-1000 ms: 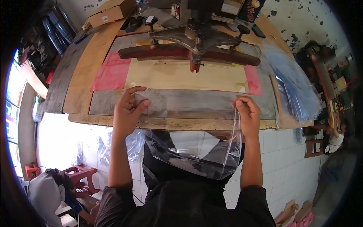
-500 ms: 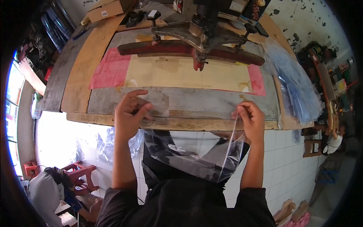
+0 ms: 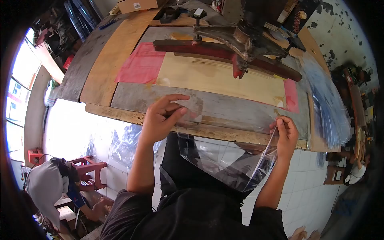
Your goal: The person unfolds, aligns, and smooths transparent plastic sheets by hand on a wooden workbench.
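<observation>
A clear plastic sheet point(image 3: 224, 160) hangs between my two hands, over the front edge of the work table point(image 3: 132, 96). Its right edge is pinched in my right hand point(image 3: 283, 130), thumb against fingers. At the sheet's left end, my left hand point(image 3: 168, 116) has thumb and fingers curled round the plastic, the index finger stretched out. Beyond the hands lies a cream panel point(image 3: 216, 80) with a pink strip point(image 3: 140, 62) at its left. Above the panel stands a metal press arm with a red and brown bar point(image 3: 200, 47).
Stacked clear plastic sheets point(image 3: 326, 100) lie at the table's right side. A cardboard box point(image 3: 138, 5) is at the back left. Below left, a person in a grey head covering point(image 3: 42, 184) sits near a red stool point(image 3: 90, 172). More plastic point(image 3: 126, 142) lies beneath the table's left side.
The view has turned, so the table and press appear tilted and farther right. Both hands still hold the sheet, with little change in their grip.
</observation>
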The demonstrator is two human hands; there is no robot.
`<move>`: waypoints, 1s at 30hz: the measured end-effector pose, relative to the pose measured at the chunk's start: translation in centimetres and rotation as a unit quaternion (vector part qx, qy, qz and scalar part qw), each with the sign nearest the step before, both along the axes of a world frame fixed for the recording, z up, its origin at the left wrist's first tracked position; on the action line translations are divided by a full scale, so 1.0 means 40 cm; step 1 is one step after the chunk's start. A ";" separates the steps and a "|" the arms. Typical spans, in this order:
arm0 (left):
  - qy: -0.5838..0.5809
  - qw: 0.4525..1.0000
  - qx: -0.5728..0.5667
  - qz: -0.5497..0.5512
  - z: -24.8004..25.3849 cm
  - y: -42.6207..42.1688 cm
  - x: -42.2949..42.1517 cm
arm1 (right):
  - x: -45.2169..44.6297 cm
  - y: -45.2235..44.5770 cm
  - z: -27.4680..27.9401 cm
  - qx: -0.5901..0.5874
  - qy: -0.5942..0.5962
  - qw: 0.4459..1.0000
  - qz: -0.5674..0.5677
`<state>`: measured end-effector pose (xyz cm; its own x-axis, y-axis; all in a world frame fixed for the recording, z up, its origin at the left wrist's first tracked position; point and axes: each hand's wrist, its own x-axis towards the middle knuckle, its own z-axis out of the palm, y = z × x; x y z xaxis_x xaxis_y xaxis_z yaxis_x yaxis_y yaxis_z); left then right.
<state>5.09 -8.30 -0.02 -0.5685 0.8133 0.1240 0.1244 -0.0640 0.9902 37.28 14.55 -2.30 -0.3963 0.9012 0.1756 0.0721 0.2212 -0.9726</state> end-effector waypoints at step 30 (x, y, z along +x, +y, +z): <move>0.107 0.993 -0.042 -0.004 -0.014 -0.011 -0.015 | 0.003 -0.005 -0.001 0.002 0.026 1.000 -0.010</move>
